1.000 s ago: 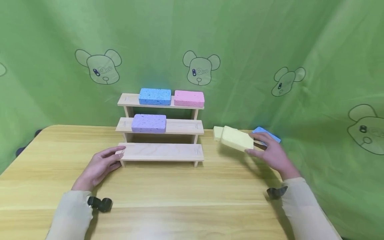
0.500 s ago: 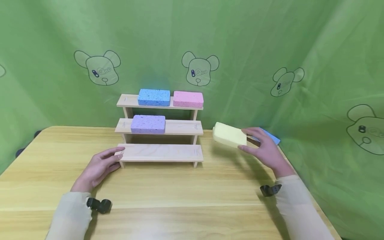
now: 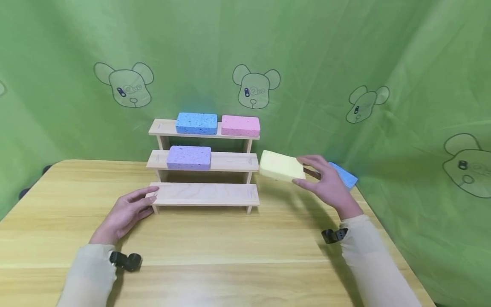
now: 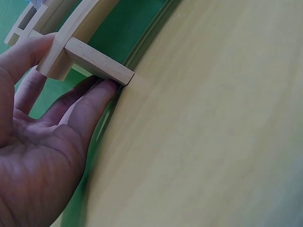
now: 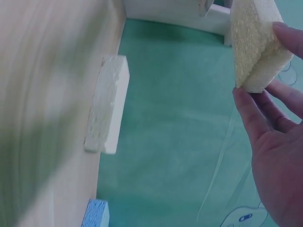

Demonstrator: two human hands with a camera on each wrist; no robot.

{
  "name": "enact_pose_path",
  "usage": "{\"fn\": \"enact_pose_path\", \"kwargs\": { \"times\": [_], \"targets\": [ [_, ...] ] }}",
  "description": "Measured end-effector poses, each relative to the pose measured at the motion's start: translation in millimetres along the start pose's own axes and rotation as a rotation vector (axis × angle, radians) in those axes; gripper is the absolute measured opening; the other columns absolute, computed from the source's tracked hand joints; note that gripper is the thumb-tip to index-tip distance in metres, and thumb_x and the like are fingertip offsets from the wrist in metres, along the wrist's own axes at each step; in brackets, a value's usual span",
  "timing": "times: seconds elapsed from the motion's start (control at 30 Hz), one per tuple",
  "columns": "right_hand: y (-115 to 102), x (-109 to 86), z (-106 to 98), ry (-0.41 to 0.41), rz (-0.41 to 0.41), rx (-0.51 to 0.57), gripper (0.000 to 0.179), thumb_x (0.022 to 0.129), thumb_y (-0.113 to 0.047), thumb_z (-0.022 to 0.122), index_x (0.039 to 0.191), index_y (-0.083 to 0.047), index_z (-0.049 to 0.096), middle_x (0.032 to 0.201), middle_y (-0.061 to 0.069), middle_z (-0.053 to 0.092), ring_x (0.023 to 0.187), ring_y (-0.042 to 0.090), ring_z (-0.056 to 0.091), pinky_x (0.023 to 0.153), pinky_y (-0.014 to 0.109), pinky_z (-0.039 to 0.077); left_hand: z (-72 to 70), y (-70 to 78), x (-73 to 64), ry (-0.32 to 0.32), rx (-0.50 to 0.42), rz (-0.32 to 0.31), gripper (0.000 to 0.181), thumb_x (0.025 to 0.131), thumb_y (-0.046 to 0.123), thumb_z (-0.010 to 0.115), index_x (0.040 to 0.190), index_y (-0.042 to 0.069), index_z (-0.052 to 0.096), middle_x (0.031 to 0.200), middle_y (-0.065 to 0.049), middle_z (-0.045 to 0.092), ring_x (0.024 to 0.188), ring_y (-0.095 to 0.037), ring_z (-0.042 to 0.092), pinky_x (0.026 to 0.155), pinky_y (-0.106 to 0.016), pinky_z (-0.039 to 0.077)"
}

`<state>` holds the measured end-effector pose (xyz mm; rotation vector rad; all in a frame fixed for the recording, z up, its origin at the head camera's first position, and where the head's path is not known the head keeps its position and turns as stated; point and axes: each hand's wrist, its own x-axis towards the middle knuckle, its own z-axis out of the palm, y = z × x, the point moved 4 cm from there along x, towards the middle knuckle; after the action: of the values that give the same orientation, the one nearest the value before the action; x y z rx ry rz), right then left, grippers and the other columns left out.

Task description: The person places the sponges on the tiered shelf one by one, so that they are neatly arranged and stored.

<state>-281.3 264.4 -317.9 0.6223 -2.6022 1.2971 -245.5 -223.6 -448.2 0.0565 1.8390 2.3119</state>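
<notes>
Green curtain [image 3: 326, 47], filling the upper frame; pale wooden table [image 3: 230, 256], across the lower frame; three-tier wooden stand [image 3: 207, 194], left of centre, light-looking, thus liable to slide if bumped; left hand [image 3: 124, 213], lower left, fingers loosely extended, touching the lowest tier's left end, perhaps too slight a brace; right hand [image 3: 326, 185], right of centre, pinching a yellow sponge [image 3: 281, 167] by one end between thumb and fingers; said sponge raised, tilted, by the middle tier's right end, contact uncertain; its leading corner could catch there and twist free, being held at one end only; pink sponge [image 3: 240, 126], upper centre, near the top tier's right end, could topple if the stand were jolted.
</notes>
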Motion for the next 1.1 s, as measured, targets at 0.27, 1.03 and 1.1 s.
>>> {"fn": "enact_pose_path", "kwargs": {
  "times": [0.27, 1.03, 1.1],
  "targets": [
    [4.8, 13.6, 15.5, -0.024, -0.013, 0.061, 0.060, 0.084, -0.012, 0.079, 0.137, 0.002, 0.054, 0.137, 0.012, 0.046, 0.127, 0.030, 0.044, 0.108, 0.040, 0.042, 0.9, 0.7, -1.5, 0.004, 0.002, -0.004, 0.037, 0.096, 0.009, 0.064, 0.133, 0.009, 0.061, 0.156, -0.016, 0.022, 0.109, -0.011, 0.061, 0.097, -0.030, 0.051],
    [-14.3, 42.0, 46.7, -0.076, -0.091, 0.058, 0.063, 0.085, -0.016, 0.079, 0.138, 0.003, 0.051, 0.139, 0.012, 0.046, 0.128, 0.030, 0.046, 0.106, 0.035, 0.043, -0.1, 0.5, -2.4, 0.008, 0.015, -0.016, 0.039, 0.097, 0.012, 0.064, 0.135, 0.012, 0.060, 0.161, -0.017, 0.012, 0.110, -0.009, 0.059, 0.097, -0.028, 0.050],
    [-14.8, 44.3, 50.5, -0.081, -0.089, 0.077, 0.063, 0.085, -0.015, 0.079, 0.139, 0.004, 0.051, 0.140, 0.012, 0.046, 0.128, 0.030, 0.046, 0.106, 0.034, 0.043, -0.5, -0.1, -2.2, 0.007, 0.018, -0.014, 0.039, 0.097, 0.012, 0.064, 0.135, 0.011, 0.060, 0.161, -0.017, 0.012, 0.110, -0.009, 0.059, 0.097, -0.028, 0.050]
  ]
}}
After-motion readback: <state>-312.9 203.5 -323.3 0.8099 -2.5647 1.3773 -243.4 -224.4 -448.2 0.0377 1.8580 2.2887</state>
